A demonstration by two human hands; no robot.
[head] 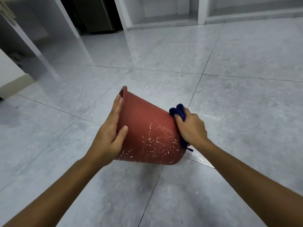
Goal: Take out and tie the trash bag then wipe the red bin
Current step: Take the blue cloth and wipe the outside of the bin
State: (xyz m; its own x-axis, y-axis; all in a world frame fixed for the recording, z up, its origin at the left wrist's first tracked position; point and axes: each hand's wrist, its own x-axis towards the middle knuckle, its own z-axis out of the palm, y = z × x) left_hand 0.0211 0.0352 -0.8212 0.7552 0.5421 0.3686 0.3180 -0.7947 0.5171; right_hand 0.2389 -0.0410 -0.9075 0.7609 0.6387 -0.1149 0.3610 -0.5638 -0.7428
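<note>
I'm looking down at the red bin [147, 128], tipped on its side between both hands over the grey tiled floor [229, 95]. Its rim points up and away to the left, its base toward me. Whether the base touches the floor, I can't tell. My left hand [113, 128] lies flat along the bin's left wall, fingers straight and reaching up to the rim, thumb spread onto the near face. My right hand [191, 126] is curled round a bunched dark blue cloth [178, 111], pressing it against the bin's right wall. White flecks and scratches [157, 140] cover the lower part of the bin near the base.
</note>
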